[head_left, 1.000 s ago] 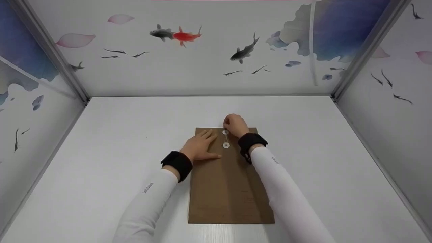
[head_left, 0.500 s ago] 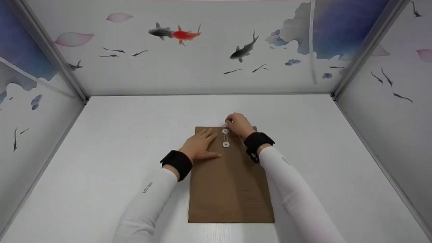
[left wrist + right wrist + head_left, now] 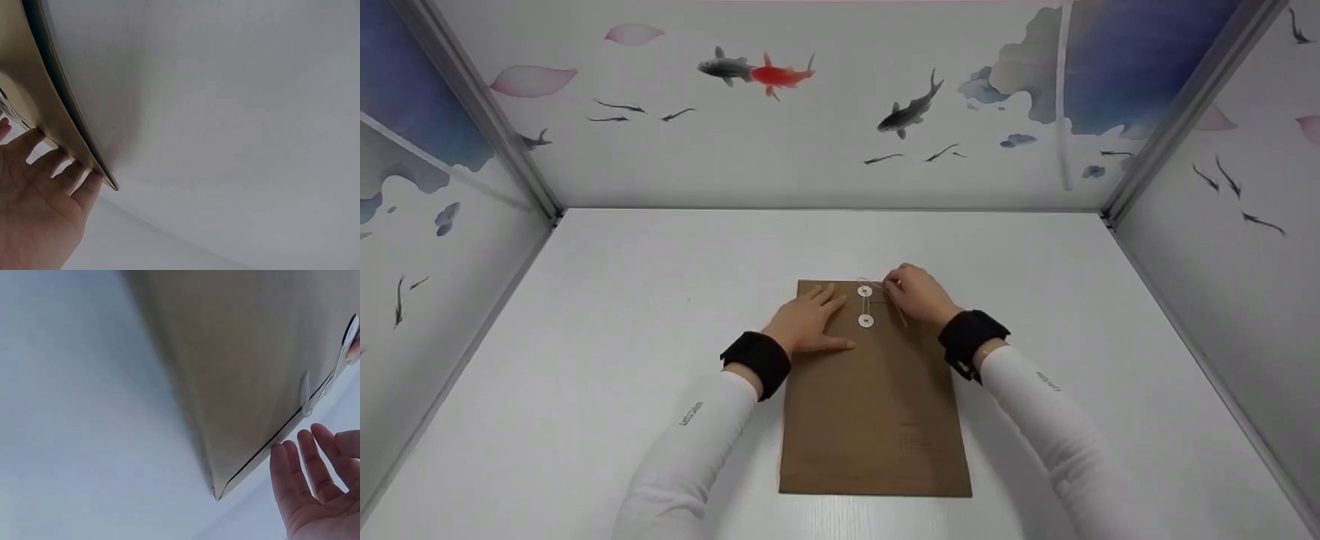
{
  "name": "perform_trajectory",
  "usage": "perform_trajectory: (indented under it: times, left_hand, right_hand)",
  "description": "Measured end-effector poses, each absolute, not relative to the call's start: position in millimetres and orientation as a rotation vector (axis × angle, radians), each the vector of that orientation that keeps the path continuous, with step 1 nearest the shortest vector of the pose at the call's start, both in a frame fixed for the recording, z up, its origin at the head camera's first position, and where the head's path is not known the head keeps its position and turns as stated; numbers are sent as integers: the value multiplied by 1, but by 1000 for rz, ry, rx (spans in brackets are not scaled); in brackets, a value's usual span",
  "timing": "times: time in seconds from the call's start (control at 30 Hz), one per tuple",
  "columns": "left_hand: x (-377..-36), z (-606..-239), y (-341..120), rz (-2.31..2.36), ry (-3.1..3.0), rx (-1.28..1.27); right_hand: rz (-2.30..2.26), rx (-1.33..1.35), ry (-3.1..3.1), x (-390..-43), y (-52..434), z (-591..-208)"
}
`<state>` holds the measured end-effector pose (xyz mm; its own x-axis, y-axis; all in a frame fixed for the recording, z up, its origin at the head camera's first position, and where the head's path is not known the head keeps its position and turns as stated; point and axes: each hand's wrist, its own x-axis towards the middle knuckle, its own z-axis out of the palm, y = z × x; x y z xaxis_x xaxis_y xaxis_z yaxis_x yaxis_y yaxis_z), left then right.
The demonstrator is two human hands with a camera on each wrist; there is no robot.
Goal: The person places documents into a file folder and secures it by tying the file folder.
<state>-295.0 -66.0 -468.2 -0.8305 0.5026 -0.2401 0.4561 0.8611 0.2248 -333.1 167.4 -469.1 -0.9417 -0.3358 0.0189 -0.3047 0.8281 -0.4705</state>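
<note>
A brown paper document envelope (image 3: 870, 405) lies flat, its flap end away from me. Near that end are two white round buttons, the upper one (image 3: 865, 291) close to the edge and the lower one (image 3: 866, 321) below it. A thin pale string (image 3: 305, 391) runs between the buttons and off to the right. My left hand (image 3: 806, 322) rests with spread fingers on the envelope's upper left. At the top right edge, the thumb and fingertips of my right hand (image 3: 922, 296) pinch the string, and a loose tail hangs below them.
The white table (image 3: 660, 300) extends around the envelope. Printed panels with fish designs (image 3: 780, 75) stand behind and on both sides, joined by grey metal corner posts. Black bands (image 3: 756, 365) wrap both wrists.
My right hand has moved right from above the upper button, drawing the string along the top edge. The left hand has stayed in place on the envelope.
</note>
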Motion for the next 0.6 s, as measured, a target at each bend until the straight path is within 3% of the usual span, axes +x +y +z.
perform_trajectory:
  times: [0.6]
  left_hand:
    - [-297,-471,-67,241,2759,719]
  right_hand:
    - [-387,-641,2771,-291,197,-474]
